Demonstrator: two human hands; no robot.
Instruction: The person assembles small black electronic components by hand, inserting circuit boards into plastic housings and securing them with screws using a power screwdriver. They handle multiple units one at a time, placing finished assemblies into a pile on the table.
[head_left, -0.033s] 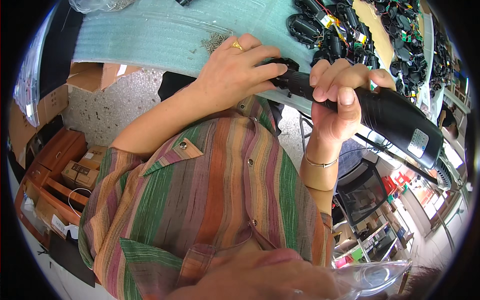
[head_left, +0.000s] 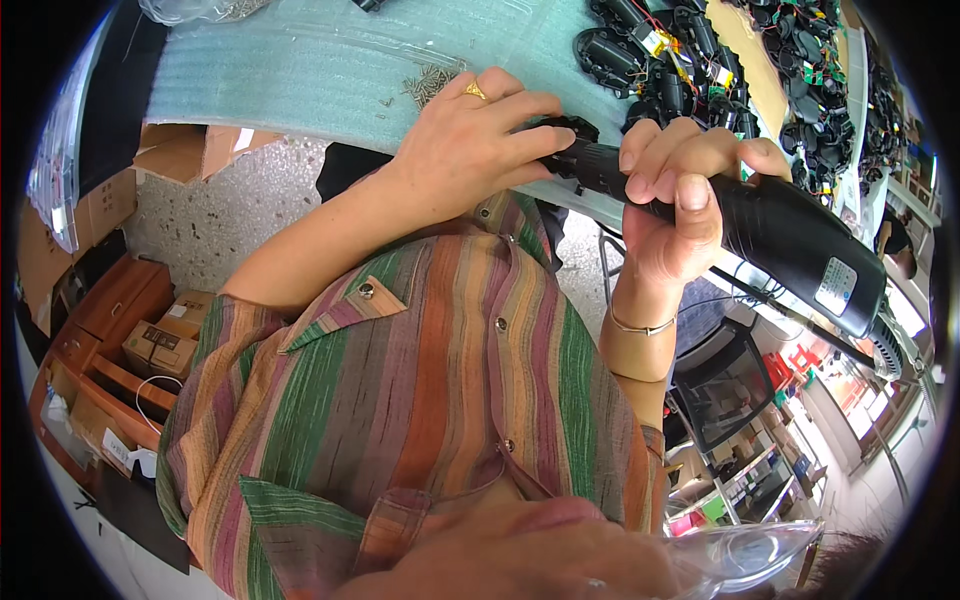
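Observation:
My right hand [head_left: 675, 205] is wrapped round a thick black electric screwdriver [head_left: 790, 235] with a pale label and a ribbed cord end. The tool lies slantwise, its narrower front end towards my left hand [head_left: 480, 140]. That hand wears a gold ring, and its fingers are bent over a small black plastic housing [head_left: 575, 130] at the screwdriver's tip. My fingers cover most of the housing, and the exact point of contact is hidden. Just beyond my left knuckles a small heap of metal screws [head_left: 430, 84] rests on the table.
Pale green foam sheeting covers the table [head_left: 280, 80]. Many black housings with wires [head_left: 670, 60] crowd its far right. A clear plastic bag [head_left: 200, 10] sits at the far left edge. Cardboard boxes [head_left: 165, 345] stand low at left, and a black chair [head_left: 725, 385] at right.

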